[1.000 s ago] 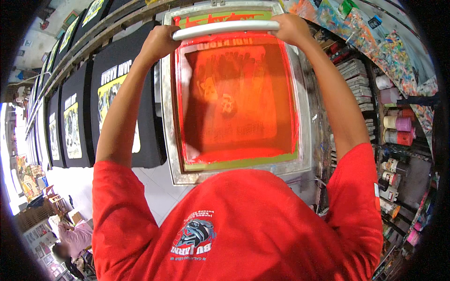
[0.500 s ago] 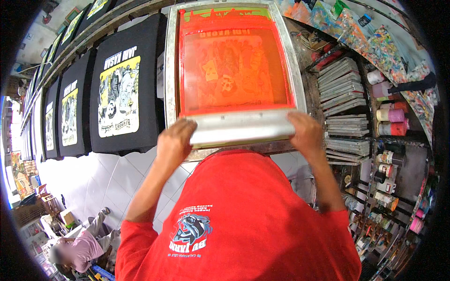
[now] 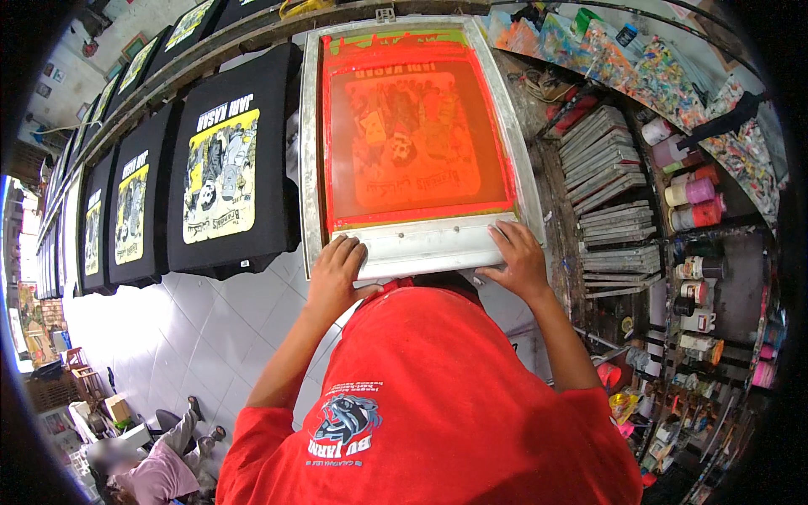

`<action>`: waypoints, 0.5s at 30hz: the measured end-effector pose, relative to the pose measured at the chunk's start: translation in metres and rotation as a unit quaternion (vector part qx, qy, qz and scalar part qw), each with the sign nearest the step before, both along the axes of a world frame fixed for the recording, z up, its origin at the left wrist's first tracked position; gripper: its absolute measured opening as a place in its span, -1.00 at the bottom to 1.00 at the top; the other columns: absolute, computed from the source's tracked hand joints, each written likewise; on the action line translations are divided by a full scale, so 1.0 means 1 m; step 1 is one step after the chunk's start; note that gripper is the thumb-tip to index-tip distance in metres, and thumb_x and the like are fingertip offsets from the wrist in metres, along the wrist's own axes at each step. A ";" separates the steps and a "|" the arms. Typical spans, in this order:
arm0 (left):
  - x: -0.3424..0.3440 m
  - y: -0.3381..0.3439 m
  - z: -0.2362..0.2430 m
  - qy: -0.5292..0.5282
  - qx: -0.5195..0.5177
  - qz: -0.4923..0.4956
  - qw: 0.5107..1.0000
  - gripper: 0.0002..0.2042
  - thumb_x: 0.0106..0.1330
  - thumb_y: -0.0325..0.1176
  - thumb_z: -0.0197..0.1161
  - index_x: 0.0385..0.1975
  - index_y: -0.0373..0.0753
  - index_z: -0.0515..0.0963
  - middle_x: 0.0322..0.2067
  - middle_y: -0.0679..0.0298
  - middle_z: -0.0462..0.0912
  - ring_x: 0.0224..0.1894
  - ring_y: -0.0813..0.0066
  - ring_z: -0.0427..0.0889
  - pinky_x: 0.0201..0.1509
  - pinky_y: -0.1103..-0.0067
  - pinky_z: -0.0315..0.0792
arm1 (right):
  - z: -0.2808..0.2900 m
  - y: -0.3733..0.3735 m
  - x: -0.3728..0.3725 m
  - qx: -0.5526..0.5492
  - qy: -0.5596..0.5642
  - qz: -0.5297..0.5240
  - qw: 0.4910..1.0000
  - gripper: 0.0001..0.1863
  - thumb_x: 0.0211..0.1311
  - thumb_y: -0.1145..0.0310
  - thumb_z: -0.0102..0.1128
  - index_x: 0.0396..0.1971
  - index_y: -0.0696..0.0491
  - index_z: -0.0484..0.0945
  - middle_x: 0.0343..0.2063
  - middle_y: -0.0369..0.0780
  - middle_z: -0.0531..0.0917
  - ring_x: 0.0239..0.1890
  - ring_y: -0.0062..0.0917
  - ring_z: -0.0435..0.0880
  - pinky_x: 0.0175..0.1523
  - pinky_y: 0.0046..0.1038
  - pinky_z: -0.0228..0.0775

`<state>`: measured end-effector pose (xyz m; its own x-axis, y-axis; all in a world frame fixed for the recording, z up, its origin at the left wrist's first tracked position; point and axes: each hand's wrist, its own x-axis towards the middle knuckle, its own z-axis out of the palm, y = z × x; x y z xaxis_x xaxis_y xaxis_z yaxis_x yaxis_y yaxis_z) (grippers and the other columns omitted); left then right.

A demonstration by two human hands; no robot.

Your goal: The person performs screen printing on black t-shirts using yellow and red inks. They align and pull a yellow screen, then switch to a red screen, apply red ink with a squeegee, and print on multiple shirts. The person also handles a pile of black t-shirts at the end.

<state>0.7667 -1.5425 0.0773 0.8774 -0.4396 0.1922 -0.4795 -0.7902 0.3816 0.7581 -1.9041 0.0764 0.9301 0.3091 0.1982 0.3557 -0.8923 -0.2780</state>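
A silkscreen frame (image 3: 524, 126), its mesh (image 3: 421, 151) spread with red ink over a picture stencil, lies before me. A white metal squeegee (image 3: 425, 248) rests across its near end, against my red shirt. My left hand (image 3: 337, 273) holds the squeegee's left end, fingertips on top and thumb along the near edge. At the other end, my right hand (image 3: 522, 269) has its fingers bent over the bar and its thumb below. Black T-shirts with yellow-and-white prints (image 3: 220, 181) lie on boards to the left of the screen.
Stacked bare frames (image 3: 602, 160) stand to the right, beside racks of ink tubs (image 3: 692, 220) and a paint-splattered board (image 3: 631, 67). A wooden rail (image 3: 126, 93) runs behind the printed shirts. A person in pink (image 3: 160, 471) is low at the lower left, on the tiled floor (image 3: 202, 337).
Both my hands have drawn the squeegee from the screen's far end down to its near end. Their fingers now sit more loosely on its ends than half a second ago.
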 end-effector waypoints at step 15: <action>0.037 0.050 -0.074 0.205 -0.307 0.382 0.847 -0.53 0.39 0.00 0.08 -0.26 -0.43 0.55 -0.45 0.18 0.61 -0.41 0.49 0.51 -0.32 0.47 0.40 | -0.080 -0.086 0.056 0.267 0.142 -0.362 0.882 -0.31 0.39 -0.13 -0.18 -0.41 0.32 0.56 -0.47 0.12 0.62 -0.33 -0.02 0.61 -0.19 -0.16 0.34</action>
<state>0.8034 -1.4922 0.0038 0.9089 0.3600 -0.2103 0.3545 -0.4019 0.8442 0.8138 -1.9898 -0.0037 0.8812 -0.4526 -0.1367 -0.4047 -0.5727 -0.7129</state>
